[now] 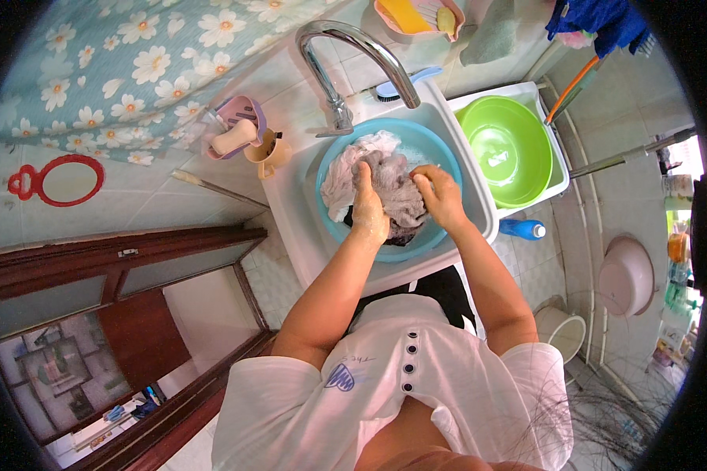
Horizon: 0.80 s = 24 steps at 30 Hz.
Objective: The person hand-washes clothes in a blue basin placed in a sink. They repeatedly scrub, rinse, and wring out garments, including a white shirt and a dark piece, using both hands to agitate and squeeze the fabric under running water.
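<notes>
A wet grey-brown cloth (pixel 392 182) is bunched between my two hands over a round blue plastic basin (pixel 453 156). My left hand (pixel 370 206), with suds on its wrist, grips the cloth from the left, thumb up. At the cloth's right edge, my right hand (pixel 440 195) pinches a fold between thumb and fingers. White fabric (pixel 344 171) lies in the basin to the left, and sudsy water shows behind it. Some dark fabric (pixel 399 234) sits under the grey cloth, mostly hidden. The basin stands in a white sink (pixel 294 235).
A chrome faucet (pixel 359 35) arches over the sink's back. A blue-handled brush (pixel 409 82) rests on the rim behind. To the left are a soap bar (pixel 234 139) and a yellow mug (pixel 268 156). A green basin (pixel 506 150) and a blue bottle (pixel 521 229) are at right.
</notes>
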### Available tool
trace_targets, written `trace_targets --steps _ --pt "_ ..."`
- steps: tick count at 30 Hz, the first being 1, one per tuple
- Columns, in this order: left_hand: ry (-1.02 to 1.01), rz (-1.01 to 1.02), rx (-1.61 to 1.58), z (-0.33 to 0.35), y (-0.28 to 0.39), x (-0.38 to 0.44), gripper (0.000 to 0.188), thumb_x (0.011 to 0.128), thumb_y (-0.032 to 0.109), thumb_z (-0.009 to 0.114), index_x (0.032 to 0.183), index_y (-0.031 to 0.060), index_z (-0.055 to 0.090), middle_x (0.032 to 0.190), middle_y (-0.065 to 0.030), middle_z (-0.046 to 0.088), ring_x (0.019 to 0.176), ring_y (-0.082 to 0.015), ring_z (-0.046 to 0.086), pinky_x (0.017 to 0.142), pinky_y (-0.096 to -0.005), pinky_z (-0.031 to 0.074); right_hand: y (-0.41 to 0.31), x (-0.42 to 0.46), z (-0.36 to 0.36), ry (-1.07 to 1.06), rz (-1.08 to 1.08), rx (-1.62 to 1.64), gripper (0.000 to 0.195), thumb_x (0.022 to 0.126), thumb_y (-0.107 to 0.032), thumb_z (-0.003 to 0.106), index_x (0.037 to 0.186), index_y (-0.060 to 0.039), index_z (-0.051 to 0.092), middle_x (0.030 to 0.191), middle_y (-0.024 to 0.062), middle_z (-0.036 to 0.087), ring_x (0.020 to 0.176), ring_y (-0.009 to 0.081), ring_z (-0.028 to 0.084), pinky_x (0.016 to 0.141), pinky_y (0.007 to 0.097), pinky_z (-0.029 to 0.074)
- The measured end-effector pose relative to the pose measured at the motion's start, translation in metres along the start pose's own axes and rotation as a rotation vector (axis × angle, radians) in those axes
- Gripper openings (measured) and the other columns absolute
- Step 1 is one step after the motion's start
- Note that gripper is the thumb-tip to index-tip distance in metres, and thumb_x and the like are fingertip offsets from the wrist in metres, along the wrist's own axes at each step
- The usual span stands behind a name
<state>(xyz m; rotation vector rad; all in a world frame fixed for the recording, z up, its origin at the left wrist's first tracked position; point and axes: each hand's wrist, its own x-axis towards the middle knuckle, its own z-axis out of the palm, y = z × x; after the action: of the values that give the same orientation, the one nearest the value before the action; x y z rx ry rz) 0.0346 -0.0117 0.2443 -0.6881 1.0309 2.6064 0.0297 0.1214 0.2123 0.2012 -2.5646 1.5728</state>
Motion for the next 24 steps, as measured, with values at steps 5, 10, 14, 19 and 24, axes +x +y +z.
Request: trace_targets --steps 5,10,14,19,24 --pt "-0.143 0.023 0.108 -0.016 -0.01 0.013 0.066 0.085 0.055 0.047 0.128 0.0055 0.035 0.119 -0.0092 0.047 0.107 -0.0213 0.047 0.089 -0.0365 0.04 -0.003 -0.033 0.019 -0.229 0.217 0.074 0.059 0.084 -0.041 0.053 0.13 -0.0083 0.035 0.096 0.0244 0.059 0.091 0.0393 0.058 0.078 0.0434 0.044" --pt "0.027 -0.152 0.01 -0.031 -0.008 0.03 0.064 0.08 0.06 0.051 0.116 0.0079 0.042 0.096 -0.0115 0.055 0.082 -0.0231 0.056 0.077 -0.0388 0.048 -0.015 -0.047 0.025 -0.306 0.2 0.031 0.064 0.077 -0.027 0.065 0.129 -0.0072 0.035 0.094 0.024 0.059 0.086 0.0384 0.059 0.071 0.0416 0.045" --pt "0.207 -0.171 -0.297 -0.057 -0.019 0.05 0.055 0.082 0.05 0.052 0.107 0.0012 0.048 0.095 -0.0152 0.051 0.081 -0.0254 0.057 0.066 -0.0346 0.053 -0.042 -0.053 0.015 -0.327 0.092 0.004 0.058 0.073 -0.017 0.064 0.125 -0.0084 0.041 0.082 0.0204 0.06 0.077 0.0364 0.059 0.064 0.0423 0.046" --pt "0.248 -0.118 -0.432 -0.098 -0.013 0.079 0.034 0.084 0.03 0.058 0.106 0.0062 0.047 0.106 -0.0155 0.053 0.075 -0.0215 0.057 0.058 -0.0291 0.05 -0.04 -0.081 0.014 -0.348 -0.087 0.054 0.045 0.07 -0.01 0.06 0.114 -0.0103 0.047 0.08 0.0188 0.06 0.075 0.0372 0.058 0.066 0.0436 0.045" --pt "-0.037 -0.049 -0.248 -0.079 -0.016 0.065 0.024 0.093 0.014 0.042 0.115 0.0194 0.049 0.106 -0.0059 0.054 0.072 -0.0133 0.053 0.059 -0.0305 0.048 0.011 -0.069 0.02 -0.129 0.343 0.066 0.043 0.075 0.002 0.045 0.117 -0.0074 0.045 0.087 0.0205 0.06 0.075 0.0372 0.059 0.067 0.0411 0.046"
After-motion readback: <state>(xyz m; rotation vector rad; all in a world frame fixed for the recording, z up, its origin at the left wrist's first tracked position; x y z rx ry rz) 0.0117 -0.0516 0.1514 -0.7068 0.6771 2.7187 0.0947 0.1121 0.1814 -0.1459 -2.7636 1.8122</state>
